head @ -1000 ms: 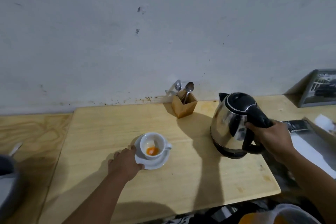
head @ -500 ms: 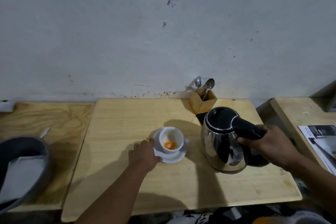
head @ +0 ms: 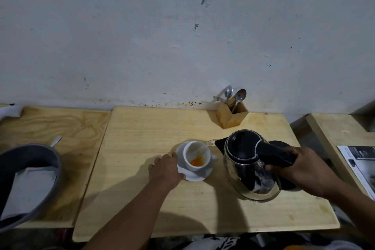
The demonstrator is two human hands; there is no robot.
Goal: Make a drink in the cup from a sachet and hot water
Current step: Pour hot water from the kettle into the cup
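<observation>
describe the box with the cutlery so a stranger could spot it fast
Follow the pale wooden table to its far edge by the grey wall. There, behind the steel kettle, stands a small square wooden holder, the only thing holding spoons.

A light wooden desk (head: 142, 199) stands against a marked white wall (head: 182, 36). Near its middle a small white ceramic cup (head: 196, 156) with orange powder at the bottom sits on a white saucer (head: 197, 175). The left hand (head: 165, 169) touches the saucer's rim at 9 o'clock. At 3 o'clock of the cup, the right hand (head: 302, 170) grips the black handle of a steel electric kettle (head: 248, 170), tilted, a thin stream of water (head: 199, 149) running from its spout into the cup. At 1 o'clock stands a square wooden holder (head: 231, 115) with spoons and a fork.
</observation>
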